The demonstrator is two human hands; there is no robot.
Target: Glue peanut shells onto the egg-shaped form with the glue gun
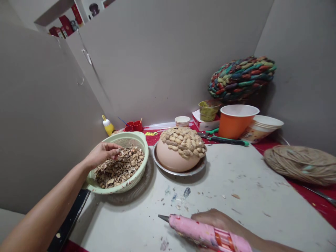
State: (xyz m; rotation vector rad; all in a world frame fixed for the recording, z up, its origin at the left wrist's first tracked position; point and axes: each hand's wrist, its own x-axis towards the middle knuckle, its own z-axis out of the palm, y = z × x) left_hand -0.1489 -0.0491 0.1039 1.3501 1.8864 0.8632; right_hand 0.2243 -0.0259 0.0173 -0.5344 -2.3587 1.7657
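Observation:
My left hand (106,154) is over the green strainer basket (143,140) at the left, its fingertips pinched together above the peanut shells (126,166). Whatever those fingers hold is too small to make out. At the bottom right, my right hand (216,218) is wrapped round a pink glue gun (195,229), whose dark nozzle points left. Between and beyond the hands, a smooth pinkish dome (173,157) rests in a shallow metal dish (189,173). Peanut shells (185,140) cover its top and right side; the lower front is bare.
Behind are red cups (137,126), a yellow bottle (108,126), a white bowl (182,121), green-handled pliers (228,140) and an orange bucket (236,122). Coiled cord (301,162) lies right, below a colourful woven piece (243,78). Shell bits dot the white board (236,175).

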